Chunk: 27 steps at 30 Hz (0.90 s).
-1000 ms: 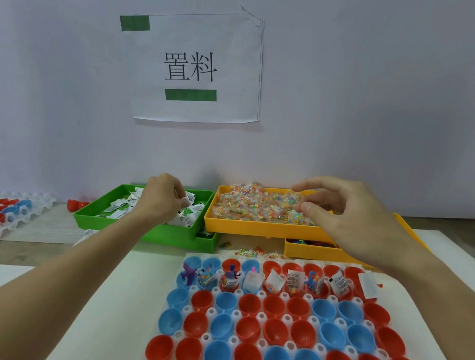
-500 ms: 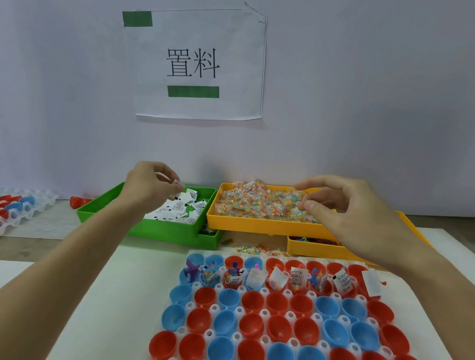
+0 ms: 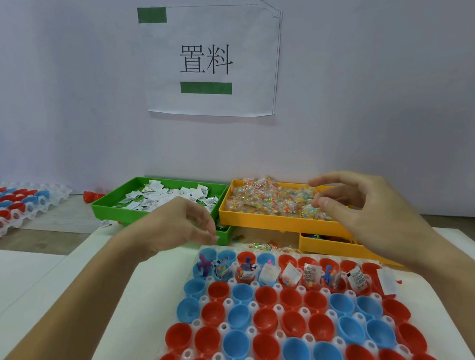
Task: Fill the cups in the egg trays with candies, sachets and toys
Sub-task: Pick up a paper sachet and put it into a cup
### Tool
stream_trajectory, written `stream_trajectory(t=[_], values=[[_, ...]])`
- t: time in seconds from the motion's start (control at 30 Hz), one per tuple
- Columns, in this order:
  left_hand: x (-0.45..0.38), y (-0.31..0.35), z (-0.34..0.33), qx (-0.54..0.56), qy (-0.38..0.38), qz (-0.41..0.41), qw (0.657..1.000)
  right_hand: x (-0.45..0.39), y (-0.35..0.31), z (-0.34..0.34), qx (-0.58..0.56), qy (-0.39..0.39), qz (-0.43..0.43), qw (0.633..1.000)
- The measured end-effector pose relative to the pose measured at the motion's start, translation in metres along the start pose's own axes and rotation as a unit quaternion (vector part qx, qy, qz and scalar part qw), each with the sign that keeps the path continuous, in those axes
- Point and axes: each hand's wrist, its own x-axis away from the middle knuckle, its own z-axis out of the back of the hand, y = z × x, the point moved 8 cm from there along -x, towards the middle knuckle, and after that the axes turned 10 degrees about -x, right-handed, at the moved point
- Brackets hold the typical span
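The egg tray (image 3: 253, 306) of red and blue cups lies in front of me; only its far row (image 3: 291, 272) holds toys, sachets and candy packets. My left hand (image 3: 179, 226) hovers between the green tray (image 3: 154, 219) of white sachets and the egg tray's far left corner. Its fingers are curled and seem to pinch a small white sachet (image 3: 216, 237). My right hand (image 3: 372, 216) hangs over the yellow tray (image 3: 278, 223) of candy packets (image 3: 272, 200). Thumb and forefinger are apart just above the packets, and nothing is pinched between them.
A lower yellow tray (image 3: 340, 248) with toys sits under the candy tray. Loose candy packets (image 3: 270, 245) lie on the table before it. A second egg tray (image 3: 1, 206) lies far left, with a red cup (image 3: 91, 196) near the wall. A paper sign (image 3: 213, 58) hangs above.
My left hand has drawn back out of the green sachet tray toward the egg tray. My right hand has stayed over the candy tray.
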Motion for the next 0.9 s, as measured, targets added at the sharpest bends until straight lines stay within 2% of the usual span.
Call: stream_trajectory(t=[0.13,0.2,0.43,0.9], values=[[0.005,0.0,-0.009,-0.038,-0.105,-0.026,0.993,0.0,0.0,0.0,0.003,0.001,0.0,1.0],[0.005,-0.003,-0.009,-0.052,-0.125,-0.024,0.991,0.0,0.0,0.001,0.001,0.002,0.001,1.0],[0.001,-0.008,-0.002,-0.084,-0.111,-0.012,0.99,-0.001,0.0,0.002,0.003,0.001,0.0,1.0],[-0.002,-0.016,-0.018,-0.153,-0.142,0.006,0.978,0.0,-0.001,0.003,-0.001,0.004,-0.002,1.0]])
